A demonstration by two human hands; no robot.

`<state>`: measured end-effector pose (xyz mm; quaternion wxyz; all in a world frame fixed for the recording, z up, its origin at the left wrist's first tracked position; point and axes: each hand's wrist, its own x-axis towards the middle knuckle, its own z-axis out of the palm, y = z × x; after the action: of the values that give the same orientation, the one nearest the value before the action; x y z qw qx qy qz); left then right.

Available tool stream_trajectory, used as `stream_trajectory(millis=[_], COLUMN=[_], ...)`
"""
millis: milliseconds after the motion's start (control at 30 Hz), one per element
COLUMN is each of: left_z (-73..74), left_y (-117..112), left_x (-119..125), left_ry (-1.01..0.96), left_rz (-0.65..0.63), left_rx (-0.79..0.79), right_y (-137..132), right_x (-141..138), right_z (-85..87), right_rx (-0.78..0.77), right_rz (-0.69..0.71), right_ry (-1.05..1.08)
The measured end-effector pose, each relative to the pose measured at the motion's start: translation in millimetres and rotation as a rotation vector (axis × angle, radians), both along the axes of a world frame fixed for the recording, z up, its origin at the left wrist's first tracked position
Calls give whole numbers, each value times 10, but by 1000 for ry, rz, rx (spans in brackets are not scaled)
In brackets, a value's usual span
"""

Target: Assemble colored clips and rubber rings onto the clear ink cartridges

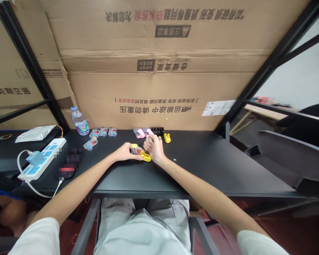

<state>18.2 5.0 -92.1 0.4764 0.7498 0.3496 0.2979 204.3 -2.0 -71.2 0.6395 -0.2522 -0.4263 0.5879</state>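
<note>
Lying between the hands (124,152) is a yellow piece (146,157).

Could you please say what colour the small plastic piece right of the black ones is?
The small plastic piece is yellow, best in head view.

Bright, even light puts soft sheen on the tabletop (202,156).

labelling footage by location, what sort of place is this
Probably a makeshift indoor workstation: a black tabletop between dark posts, printed cardboard behind it, and a white power strip at the left.
</note>
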Motion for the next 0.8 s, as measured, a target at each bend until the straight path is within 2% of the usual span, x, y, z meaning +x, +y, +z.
stream_trajectory(millis=[100, 200, 367, 467, 667, 800], left_z=[-10, -7, 2, -2, -9, -14], left_y=[32, 50, 43, 41, 48, 58], left_x=[-31, -60, -68, -62, -48, -48], left_ry=[20, 18, 27, 30, 24, 23], left_rz=[15, 4, -45, -47, -60, -66], left_rx=[47, 39, 25, 46, 56, 46], right_y=[-8, -31, -51, -40, -34, -43], right_x=[83, 151, 138, 117, 159, 166], right_z=[46, 65, -2, -33, 1, 3], right_rx=[18, 10, 86, 96, 65, 100], right_rz=[74, 223, 384, 424, 409, 475], right_ry=[25, 10, -17, -14, -22, -52])
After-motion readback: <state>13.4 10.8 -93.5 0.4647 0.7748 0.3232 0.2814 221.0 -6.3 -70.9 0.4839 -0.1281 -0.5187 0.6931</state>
